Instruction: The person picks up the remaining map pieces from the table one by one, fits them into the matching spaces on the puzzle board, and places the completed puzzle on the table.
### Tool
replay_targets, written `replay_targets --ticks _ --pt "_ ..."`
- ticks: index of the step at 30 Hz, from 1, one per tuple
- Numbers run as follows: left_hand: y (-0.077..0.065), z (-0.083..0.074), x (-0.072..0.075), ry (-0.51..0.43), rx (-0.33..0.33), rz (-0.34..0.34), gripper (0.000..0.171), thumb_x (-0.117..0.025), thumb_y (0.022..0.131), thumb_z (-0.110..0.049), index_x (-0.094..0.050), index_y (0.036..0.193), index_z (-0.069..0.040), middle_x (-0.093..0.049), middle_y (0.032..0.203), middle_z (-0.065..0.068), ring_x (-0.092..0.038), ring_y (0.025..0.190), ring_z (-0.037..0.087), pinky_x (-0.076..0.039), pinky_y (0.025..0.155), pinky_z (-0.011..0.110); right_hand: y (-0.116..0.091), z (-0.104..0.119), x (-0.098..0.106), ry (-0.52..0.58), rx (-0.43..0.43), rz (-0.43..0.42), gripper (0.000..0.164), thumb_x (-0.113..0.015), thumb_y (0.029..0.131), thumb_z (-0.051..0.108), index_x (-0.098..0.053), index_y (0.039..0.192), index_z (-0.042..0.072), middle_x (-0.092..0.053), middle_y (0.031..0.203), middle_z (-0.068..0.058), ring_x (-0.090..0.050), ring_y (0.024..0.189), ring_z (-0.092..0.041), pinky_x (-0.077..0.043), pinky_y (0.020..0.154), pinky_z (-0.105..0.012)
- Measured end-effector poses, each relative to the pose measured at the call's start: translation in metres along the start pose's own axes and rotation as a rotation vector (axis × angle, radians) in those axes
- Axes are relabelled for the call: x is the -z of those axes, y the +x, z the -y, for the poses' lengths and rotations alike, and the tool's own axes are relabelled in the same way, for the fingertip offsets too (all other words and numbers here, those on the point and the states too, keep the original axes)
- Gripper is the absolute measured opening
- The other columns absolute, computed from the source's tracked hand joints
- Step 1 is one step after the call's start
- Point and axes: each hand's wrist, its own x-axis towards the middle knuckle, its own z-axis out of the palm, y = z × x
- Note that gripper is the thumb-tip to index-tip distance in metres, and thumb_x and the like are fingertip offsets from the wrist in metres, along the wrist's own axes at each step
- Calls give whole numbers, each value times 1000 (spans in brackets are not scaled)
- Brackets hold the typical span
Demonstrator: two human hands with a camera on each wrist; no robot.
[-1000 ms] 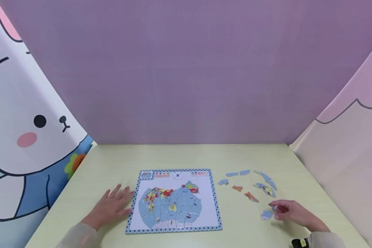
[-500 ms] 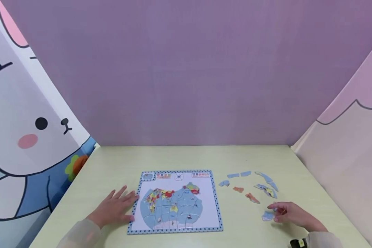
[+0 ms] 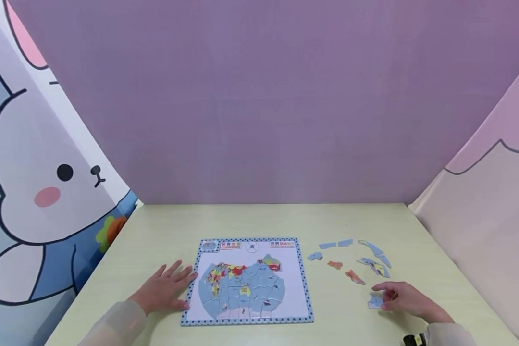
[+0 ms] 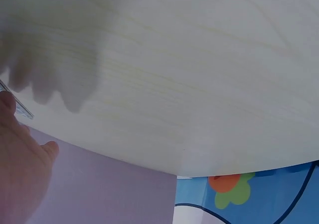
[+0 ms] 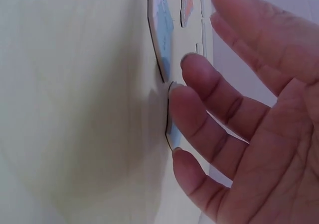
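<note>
A world-map puzzle board (image 3: 300,278) with a blue dotted border lies on the table, its globe partly filled with blue and coloured pieces. My left hand (image 3: 166,290) rests at the board's left edge, fingers spread. On the right, my right hand (image 3: 408,300) hovers low over loose pieces, its fingers loosely bent and apart. In the right wrist view the fingertips are right at a blue puzzle piece (image 5: 173,129), partly hidden behind them. Beyond it lies a larger pale-blue puzzle piece (image 5: 160,30), also seen beside the thumb in the head view.
Several loose pieces lie right of the board: blue strips (image 3: 345,243), an orange piece (image 3: 354,277), a smaller orange piece (image 3: 335,265) and a blue-yellow piece (image 3: 374,267). A purple panel (image 3: 268,105) stands behind the table (image 3: 164,226).
My right hand has shifted slightly left over the loose pieces, covering more of the two nearest ones. The left hand stays at the board's edge. The head view has turned slightly left.
</note>
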Motion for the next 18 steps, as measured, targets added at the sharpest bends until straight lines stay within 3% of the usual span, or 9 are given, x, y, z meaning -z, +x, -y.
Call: replay_targets --ticks 7,18 --pt "0 0 -3 38 -7 -5 91 -54 76 -75 -46 143 -14 -41 149 6 -20 142 39 -19 109 63 2 4 -2 -108 -64 -27 44 -74 75 5 -58 108 -19 -57 83 -1 -46 72 2 -44 62 -22" --pt "4 1 -5 102 -54 -33 99 -51 72 -80 -45 143 -11 -41 149 6 -23 141 39 -21 108 63 10 5 -7 -167 -138 -37 36 -76 76 7 -63 106 -9 -49 76 1 -40 68 -1 -36 59 -23"
